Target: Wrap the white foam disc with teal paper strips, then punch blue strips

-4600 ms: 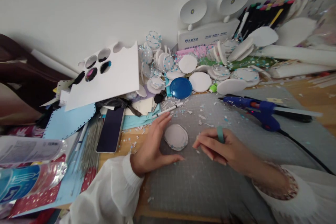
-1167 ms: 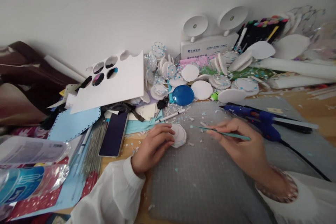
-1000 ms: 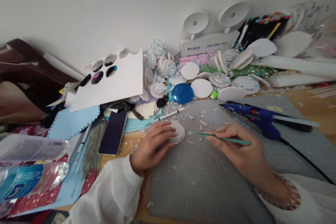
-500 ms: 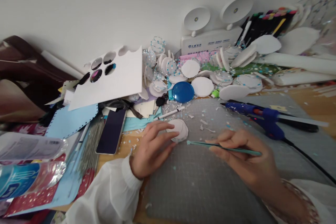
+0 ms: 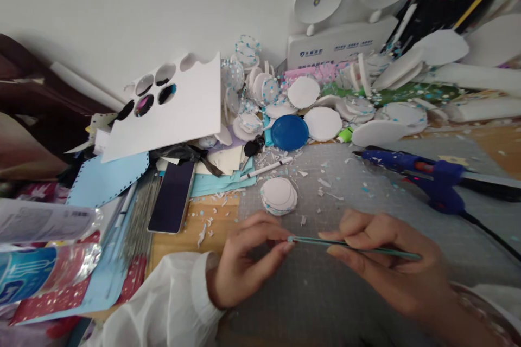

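Note:
Thin greenish tweezers [image 5: 366, 248] are held in my right hand [image 5: 386, 260], their tips pointing left. At those tips, the thumb and forefinger of my left hand [image 5: 252, 260] come together in a pinch; a tiny pale piece shows there, too small to name. Just above my left fingertips lies a small stack of white discs [image 5: 279, 195] on the grey cutting mat [image 5: 309, 293]. Nothing touches the stack.
A blue glue gun [image 5: 431, 176] lies at the right, its cord trailing off. Behind are a blue lid [image 5: 290, 132] and piles of white discs. A phone [image 5: 172, 197], a white board [image 5: 171, 114] and a bottle [image 5: 44, 271] are at the left.
My left hand has left the disc stack, moved down and pinched its fingers at the tweezer tips. The tweezers are lower in the picture. The view has shifted slightly.

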The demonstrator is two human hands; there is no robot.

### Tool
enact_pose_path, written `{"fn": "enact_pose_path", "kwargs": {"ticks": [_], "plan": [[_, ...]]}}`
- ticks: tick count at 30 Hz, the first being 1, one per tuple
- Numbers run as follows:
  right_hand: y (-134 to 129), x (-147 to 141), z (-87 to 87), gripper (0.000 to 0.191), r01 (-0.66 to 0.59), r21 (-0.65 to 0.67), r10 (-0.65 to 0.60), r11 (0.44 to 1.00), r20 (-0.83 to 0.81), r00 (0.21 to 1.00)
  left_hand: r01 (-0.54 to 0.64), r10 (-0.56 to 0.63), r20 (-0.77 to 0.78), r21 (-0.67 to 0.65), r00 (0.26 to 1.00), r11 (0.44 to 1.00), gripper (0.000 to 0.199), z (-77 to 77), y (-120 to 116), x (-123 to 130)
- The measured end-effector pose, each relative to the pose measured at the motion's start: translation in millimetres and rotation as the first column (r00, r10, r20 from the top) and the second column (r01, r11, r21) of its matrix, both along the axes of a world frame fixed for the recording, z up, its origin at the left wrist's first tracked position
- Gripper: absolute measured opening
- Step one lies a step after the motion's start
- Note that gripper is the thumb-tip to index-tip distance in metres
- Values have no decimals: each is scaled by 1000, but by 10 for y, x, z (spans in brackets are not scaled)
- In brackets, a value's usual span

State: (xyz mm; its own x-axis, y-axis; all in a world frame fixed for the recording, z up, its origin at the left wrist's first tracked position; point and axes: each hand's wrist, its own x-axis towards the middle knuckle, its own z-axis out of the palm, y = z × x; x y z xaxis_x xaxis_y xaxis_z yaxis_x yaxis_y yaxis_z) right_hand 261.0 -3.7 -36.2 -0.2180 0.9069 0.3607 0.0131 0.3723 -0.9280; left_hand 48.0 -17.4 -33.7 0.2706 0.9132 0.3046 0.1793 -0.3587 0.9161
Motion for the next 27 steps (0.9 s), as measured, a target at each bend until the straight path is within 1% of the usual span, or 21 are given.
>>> {"fn": "enact_pose_path", "kwargs": {"ticks": [5, 7, 10, 15, 18, 24, 27], "plan": [[21, 32, -19, 22, 2, -143, -14, 990, -81, 997, 21, -21, 19, -4, 1000, 1000, 9, 6, 1, -13], [36, 34, -19, 21, -3, -177, -13, 984, -88, 996, 23, -23, 17, -5, 1000, 1000, 10, 1, 2, -14], [48, 25, -3, 21, 3, -186, -16, 982, -69, 998, 20, -20, 13, -10, 1000, 1000, 10, -6, 6, -10], [33, 25, -2, 20, 35, -157, -32, 987, 21, 999, 17, -17, 3, -2, 1000, 1000, 9, -11, 19, 0], [35, 24, -10, 20, 34, -153, -32, 988, 13, 999, 17, -17, -19, -10, 1000, 1000, 9, 0, 31, -1], [70, 22, -28, 20, 5, -283, -28, 959, -80, 996, 5, -6, -26, -12, 1000, 1000, 8, -16, 47, -5], [71, 43, -55, 19, 3, -316, -34, 949, -93, 995, 1, -1, -22, -3, 1000, 1000, 8, -33, 53, -5]]}}
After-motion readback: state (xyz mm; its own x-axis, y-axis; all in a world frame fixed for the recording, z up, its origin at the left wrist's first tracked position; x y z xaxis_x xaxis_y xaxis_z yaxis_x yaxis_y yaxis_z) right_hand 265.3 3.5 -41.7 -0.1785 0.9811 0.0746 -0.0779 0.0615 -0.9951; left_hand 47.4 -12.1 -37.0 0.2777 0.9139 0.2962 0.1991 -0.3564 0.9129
